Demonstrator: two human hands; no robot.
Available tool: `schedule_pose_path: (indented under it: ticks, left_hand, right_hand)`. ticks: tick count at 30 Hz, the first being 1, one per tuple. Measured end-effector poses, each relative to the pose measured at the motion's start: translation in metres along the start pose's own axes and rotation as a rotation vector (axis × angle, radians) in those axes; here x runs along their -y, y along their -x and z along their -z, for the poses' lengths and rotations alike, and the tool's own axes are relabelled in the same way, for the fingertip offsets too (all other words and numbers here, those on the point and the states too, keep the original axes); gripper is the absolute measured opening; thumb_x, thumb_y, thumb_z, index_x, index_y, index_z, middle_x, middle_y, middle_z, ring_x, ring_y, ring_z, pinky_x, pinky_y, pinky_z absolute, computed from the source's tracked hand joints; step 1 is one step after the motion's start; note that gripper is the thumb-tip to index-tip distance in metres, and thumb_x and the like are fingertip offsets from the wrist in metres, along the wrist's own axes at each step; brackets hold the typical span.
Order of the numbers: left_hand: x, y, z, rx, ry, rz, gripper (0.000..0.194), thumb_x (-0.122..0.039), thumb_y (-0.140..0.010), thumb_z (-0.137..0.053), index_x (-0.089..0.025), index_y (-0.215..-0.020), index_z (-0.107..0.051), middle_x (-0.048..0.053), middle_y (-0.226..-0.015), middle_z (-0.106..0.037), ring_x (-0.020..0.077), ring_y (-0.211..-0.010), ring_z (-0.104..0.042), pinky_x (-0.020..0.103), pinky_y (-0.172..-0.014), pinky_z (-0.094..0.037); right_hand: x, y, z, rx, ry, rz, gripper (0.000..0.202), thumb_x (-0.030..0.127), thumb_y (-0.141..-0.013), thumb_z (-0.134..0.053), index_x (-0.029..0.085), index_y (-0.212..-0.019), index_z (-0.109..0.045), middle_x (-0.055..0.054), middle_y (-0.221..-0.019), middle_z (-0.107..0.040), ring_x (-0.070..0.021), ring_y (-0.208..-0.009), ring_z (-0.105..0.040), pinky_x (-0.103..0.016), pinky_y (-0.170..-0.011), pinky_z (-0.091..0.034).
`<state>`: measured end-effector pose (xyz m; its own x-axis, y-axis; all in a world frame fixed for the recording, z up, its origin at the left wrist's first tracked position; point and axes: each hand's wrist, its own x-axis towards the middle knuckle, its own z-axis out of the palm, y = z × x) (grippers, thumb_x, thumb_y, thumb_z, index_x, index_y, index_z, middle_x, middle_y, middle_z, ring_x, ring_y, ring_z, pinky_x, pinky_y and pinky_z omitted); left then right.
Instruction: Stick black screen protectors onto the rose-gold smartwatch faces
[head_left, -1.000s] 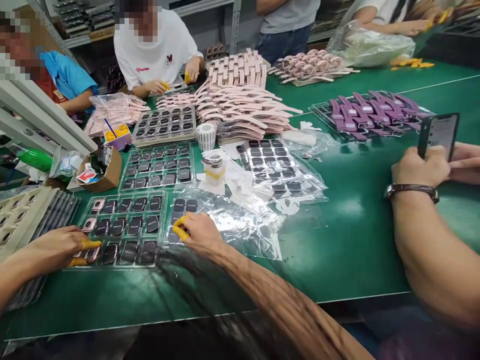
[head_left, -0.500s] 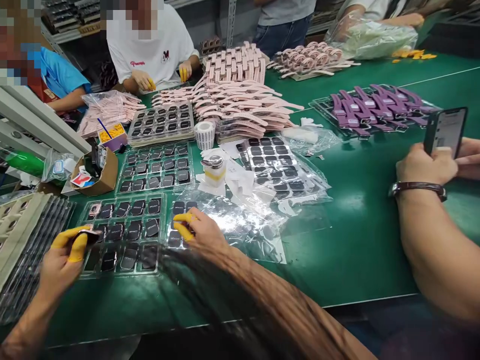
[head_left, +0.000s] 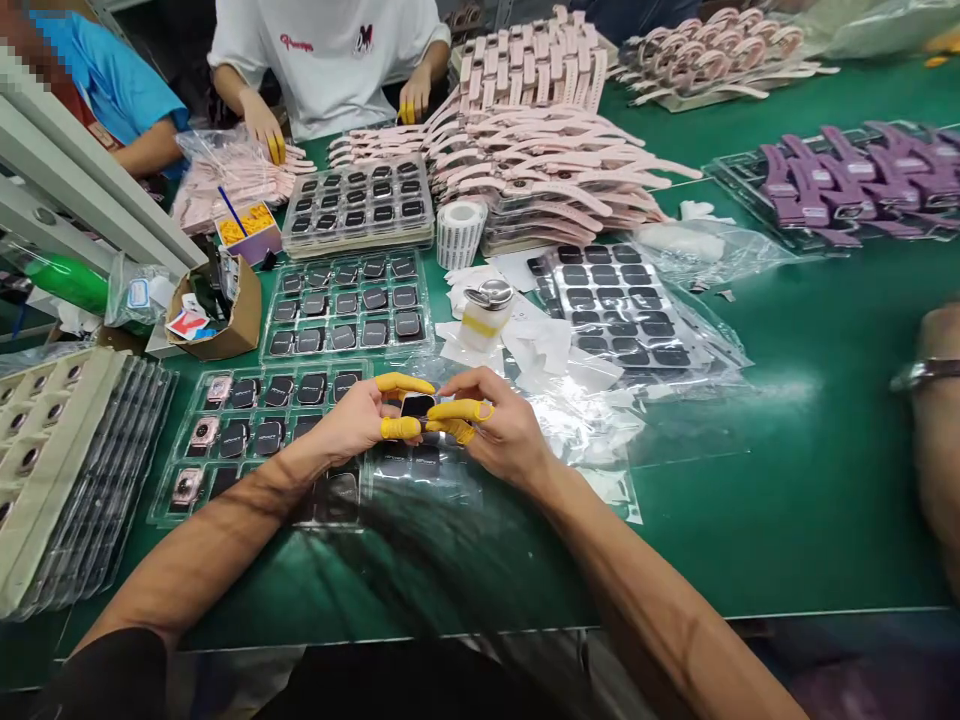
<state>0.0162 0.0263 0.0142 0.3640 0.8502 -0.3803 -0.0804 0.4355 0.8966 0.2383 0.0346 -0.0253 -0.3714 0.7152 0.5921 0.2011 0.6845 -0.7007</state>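
Observation:
My left hand [head_left: 358,418], with yellow finger cots on thumb and forefinger, grips a small watch case [head_left: 417,405] with a dark face. From the other side my right hand [head_left: 502,430], also in yellow finger cots, closes on the case's right edge; its fingers partly hide the case. Below and to the left lies a clear plastic tray [head_left: 159,508] of watch cases. Most of those carry black squares, while several in the left column show pink frames. Under my hands is a sheet of black square stickers [head_left: 426,460], partly hidden.
Behind are another filled tray [head_left: 345,302], a dispenser bottle [head_left: 486,315], a label roll [head_left: 460,235] and black sticker sheets [head_left: 616,300]. Pink watch straps [head_left: 540,165] pile up farther back, purple straps [head_left: 847,180] at right. Stacked trays [head_left: 112,490] stand left. Co-workers sit across and at right.
My left hand has brought the watch case rightward from over the tray. My right hand has come up from the sticker sheet to meet it. The view has shifted.

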Motion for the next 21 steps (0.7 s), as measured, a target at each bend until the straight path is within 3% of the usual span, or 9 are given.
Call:
schedule_pose_path:
  ticks: [2, 6, 8, 10, 12, 15, 18, 21]
  left_hand:
    - [0.000, 0.000, 0.002, 0.030, 0.058, 0.004, 0.070, -0.026, -0.055, -0.103, -0.018, -0.117, -0.073, 0.006, -0.108, -0.075, 0.0159, -0.079, -0.075, 0.031, -0.075, -0.063]
    - [0.000, -0.002, 0.000, 0.007, 0.025, -0.035, 0.075, -0.020, -0.052, -0.102, -0.019, -0.121, -0.072, 0.004, -0.105, -0.075, 0.0132, -0.076, -0.072, 0.029, -0.076, -0.060]
    - [0.002, -0.002, -0.002, -0.025, -0.061, -0.074, 0.075, -0.020, -0.054, -0.101, -0.018, -0.123, -0.071, 0.002, -0.094, -0.074, 0.0136, -0.073, -0.070, 0.030, -0.074, -0.058]
    - [0.004, -0.001, -0.004, -0.051, -0.139, -0.119, 0.072, -0.023, -0.058, -0.099, -0.017, -0.124, -0.070, -0.001, -0.080, -0.071, 0.0154, -0.072, -0.069, 0.031, -0.073, -0.057]
    - [0.006, 0.001, -0.005, -0.066, -0.204, -0.153, 0.068, -0.024, -0.063, -0.096, -0.017, -0.125, -0.070, -0.002, -0.073, -0.069, 0.0171, -0.075, -0.069, 0.032, -0.075, -0.057]
    - [0.007, 0.003, -0.006, -0.073, -0.253, -0.169, 0.061, -0.023, -0.068, -0.091, -0.018, -0.125, -0.070, -0.001, -0.075, -0.072, 0.0175, -0.077, -0.071, 0.033, -0.077, -0.057]
    - [0.008, 0.004, -0.006, -0.083, -0.272, -0.175, 0.060, -0.022, -0.069, -0.090, -0.018, -0.125, -0.070, -0.001, -0.073, -0.073, 0.0187, -0.077, -0.073, 0.034, -0.078, -0.059]
    - [0.010, 0.003, -0.007, -0.063, -0.239, -0.195, 0.059, -0.020, -0.064, -0.092, -0.016, -0.119, -0.073, 0.003, -0.077, -0.076, 0.0201, -0.080, -0.074, 0.032, -0.074, -0.059]
  right_hand:
    - [0.007, -0.003, 0.002, -0.004, -0.074, -0.067, 0.009, 0.032, -0.097, -0.068, 0.026, -0.094, -0.074, -0.006, -0.108, -0.069, -0.0164, -0.084, -0.064, -0.035, -0.072, -0.057]
    - [0.014, -0.006, 0.021, -0.032, -0.248, -0.378, 0.027, 0.050, -0.099, -0.062, 0.025, -0.089, -0.065, -0.008, -0.112, -0.068, -0.0178, -0.083, -0.065, -0.035, -0.070, -0.056]
    - [0.009, -0.001, 0.036, 0.063, -0.094, -0.470, 0.029, 0.053, -0.097, -0.063, 0.026, -0.086, -0.064, -0.008, -0.114, -0.068, -0.0198, -0.086, -0.066, -0.036, -0.070, -0.056]
    - [0.001, 0.009, 0.049, 0.170, 0.215, -0.498, 0.031, 0.055, -0.094, -0.066, 0.027, -0.081, -0.066, -0.008, -0.109, -0.067, -0.0236, -0.091, -0.066, -0.039, -0.071, -0.055]
    - [-0.007, 0.020, 0.057, 0.197, 0.513, -0.512, 0.033, 0.059, -0.092, -0.068, 0.027, -0.082, -0.069, -0.010, -0.103, -0.064, -0.0273, -0.091, -0.066, -0.043, -0.073, -0.055]
    - [-0.004, 0.033, 0.055, 0.090, 0.795, -0.473, 0.040, 0.062, -0.091, -0.068, 0.026, -0.108, -0.074, -0.015, -0.107, -0.062, -0.0344, -0.099, -0.064, -0.050, -0.079, -0.054]
    - [0.018, 0.038, 0.038, -0.056, 0.798, -0.298, 0.046, 0.053, -0.096, -0.065, 0.033, -0.137, -0.064, -0.016, -0.120, -0.060, -0.0364, -0.107, -0.061, -0.056, -0.087, -0.054]
    - [0.039, 0.039, 0.014, 0.064, 0.665, -0.108, 0.046, 0.056, -0.093, -0.065, 0.048, -0.138, -0.062, -0.011, -0.147, -0.049, -0.0393, -0.126, -0.055, -0.061, -0.098, -0.052]
